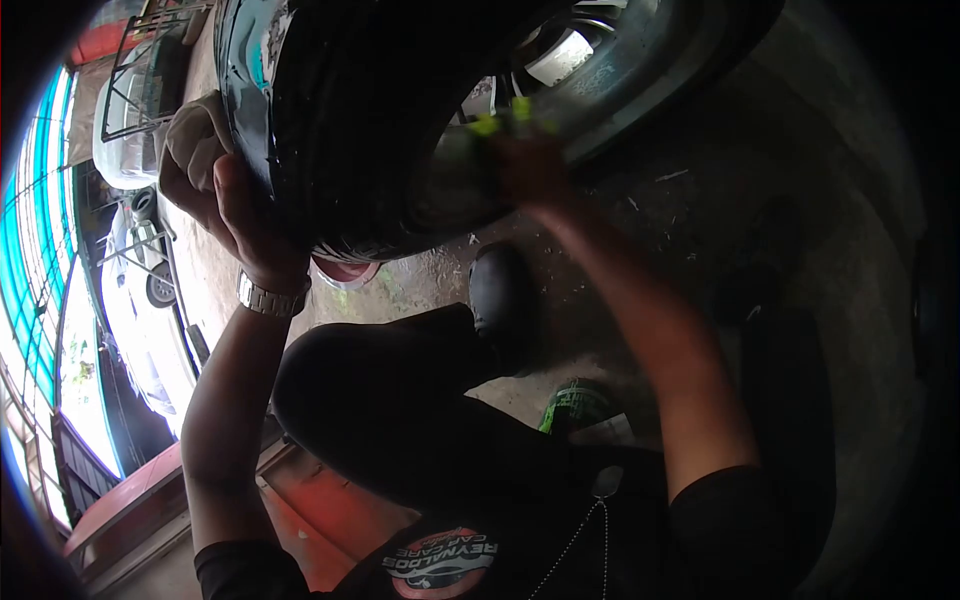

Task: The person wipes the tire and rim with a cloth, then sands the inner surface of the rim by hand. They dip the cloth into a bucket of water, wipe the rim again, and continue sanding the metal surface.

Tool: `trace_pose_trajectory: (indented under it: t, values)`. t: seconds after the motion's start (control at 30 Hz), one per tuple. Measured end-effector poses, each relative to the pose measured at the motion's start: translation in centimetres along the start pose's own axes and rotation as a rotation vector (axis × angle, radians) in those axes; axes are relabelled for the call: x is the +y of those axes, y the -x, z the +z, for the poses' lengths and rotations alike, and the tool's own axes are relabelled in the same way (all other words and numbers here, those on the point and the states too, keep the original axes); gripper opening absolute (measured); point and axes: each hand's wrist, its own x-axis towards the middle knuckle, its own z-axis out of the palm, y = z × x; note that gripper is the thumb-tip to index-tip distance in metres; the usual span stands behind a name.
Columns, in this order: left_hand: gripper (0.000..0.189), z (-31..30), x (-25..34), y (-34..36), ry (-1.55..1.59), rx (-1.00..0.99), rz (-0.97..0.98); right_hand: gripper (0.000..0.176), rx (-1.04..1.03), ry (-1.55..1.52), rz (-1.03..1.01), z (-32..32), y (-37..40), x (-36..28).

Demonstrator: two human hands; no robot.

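A black tire on a silver alloy wheel (600,95) is tilted up in front of me, its inner rim side toward me. My left hand (225,190), with a metal-band watch on the wrist, is closed around a greyish-beige cloth (197,130) against the tire's left side. Inside the rim's barrel, my right hand (525,170) is smeared by motion. Bright yellow-green parts of something (520,112) show at its fingers; the kind of thing is too blurred to tell. Much of the tire lies in dark shadow.
Beneath the wheel is a reddish round container (345,272). A can with a green label (577,405) stands on the wet concrete floor near my dark shoe (498,295). A red surface (335,515) is below me. Vehicles (140,290) stand outside at the left.
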Motion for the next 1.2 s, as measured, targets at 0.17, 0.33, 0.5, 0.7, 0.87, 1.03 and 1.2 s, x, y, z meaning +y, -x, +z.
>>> trace_pose_trajectory:
  t: [0.17,0.33,0.5,0.7,0.87,1.03,1.2]
  values:
    - [0.086,-0.4,-1.1,-0.1,-0.057,-0.043,0.049,0.021,0.171,-0.202,0.096,2.3,-0.9,-3.0]
    - [0.086,-1.2,-1.2,0.1,-0.125,-0.049,0.104,0.02,0.028,-0.078,0.134,2.1,-0.6,0.4]
    - [0.086,-1.4,-1.2,0.2,-0.127,-0.045,0.117,0.025,0.043,-0.007,0.034,1.6,-0.5,-0.7]
    - [0.084,-1.6,-1.7,0.0,-0.225,-0.067,0.245,0.025,0.253,-0.375,0.089,1.5,-0.8,-4.9]
    - [0.083,-1.7,-1.6,0.2,-0.175,-0.048,0.187,0.024,0.072,-0.091,0.28,2.2,-0.1,0.8]
    - [0.083,-1.7,-1.6,0.1,-0.164,-0.043,0.177,0.025,0.346,-0.031,0.137,2.8,0.4,1.0]
    - [0.082,-1.5,-1.8,0.1,-0.158,-0.041,0.17,0.023,0.142,-0.356,0.211,2.3,-0.8,-4.8]
